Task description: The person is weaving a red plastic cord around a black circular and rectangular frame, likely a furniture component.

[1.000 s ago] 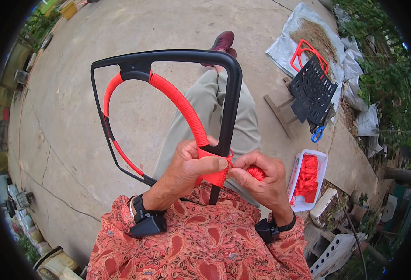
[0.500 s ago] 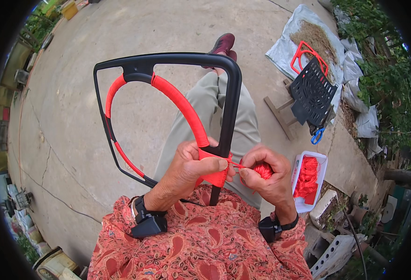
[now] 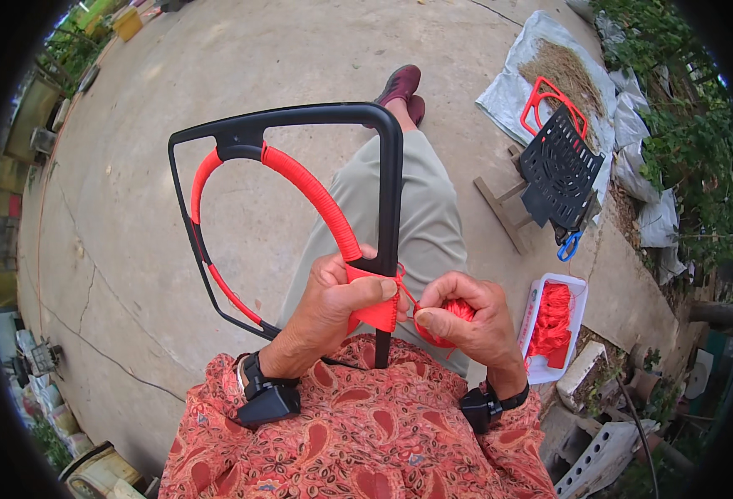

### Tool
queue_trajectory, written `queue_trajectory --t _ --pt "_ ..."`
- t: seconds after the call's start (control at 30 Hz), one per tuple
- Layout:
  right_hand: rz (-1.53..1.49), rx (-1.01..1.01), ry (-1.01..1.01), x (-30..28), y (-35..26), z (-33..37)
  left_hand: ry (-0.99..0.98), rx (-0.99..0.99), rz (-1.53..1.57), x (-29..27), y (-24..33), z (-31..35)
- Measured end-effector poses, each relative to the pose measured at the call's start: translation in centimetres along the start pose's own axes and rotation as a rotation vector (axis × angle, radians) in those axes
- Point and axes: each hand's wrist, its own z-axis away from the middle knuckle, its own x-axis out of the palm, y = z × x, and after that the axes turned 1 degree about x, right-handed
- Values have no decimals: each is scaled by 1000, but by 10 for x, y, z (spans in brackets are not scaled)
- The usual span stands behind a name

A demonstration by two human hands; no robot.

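Left hand point(image 3: 341, 295) clamps a black, rectangular, plastic-looking frame point(image 3: 390, 183), likely for steadiness; rightward, right hand point(image 3: 486, 323) cups balled red cord point(image 3: 460, 309).

Head view: wide fisheye, left one of a side-by-side pair, head-worn, aimed steeply down and slightly forward. Upright, unmirrored. Shirt point(image 3: 366, 424) close below, filling the lower middle; left hand point(image 3: 329, 301) and right hand point(image 3: 473, 318) near, around centre; shoes point(image 3: 401, 85) farther off, toward the top. Ground point(image 3: 117, 224) seen from above, spreading wide; straight lines bow toward the dark surround.
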Motion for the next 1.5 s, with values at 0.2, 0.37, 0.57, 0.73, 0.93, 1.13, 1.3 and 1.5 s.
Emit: queue_trajectory --t 0.2,0.37,0.57,0.73,0.93,1.13,1.3,1.5 --pt "38 19 -2 -1 0 0 24 4 -5 2 0 0" --pt "-267 -248 71 -11 22 -8 -1 -10 -18 0 -1 -1" --pt "-781 -265 -16 10 22 -23 -18 8 -8 -3 -8 -3" --pt "-897 -189 -140 16 27 -25 -7 28 -62 -2 -10 0" --pt "-791 -119 -93 16 22 -19 85 106 -54 10 -9 2" --pt "-793 -38 -63 17 19 -11 102 72 -99 6 -11 4" --pt "-839 15 -56 20 16 -7 121 130 -103 7 -13 6" --pt "-790 12 -45 23 17 -3 135 142 -128 7 -14 8"
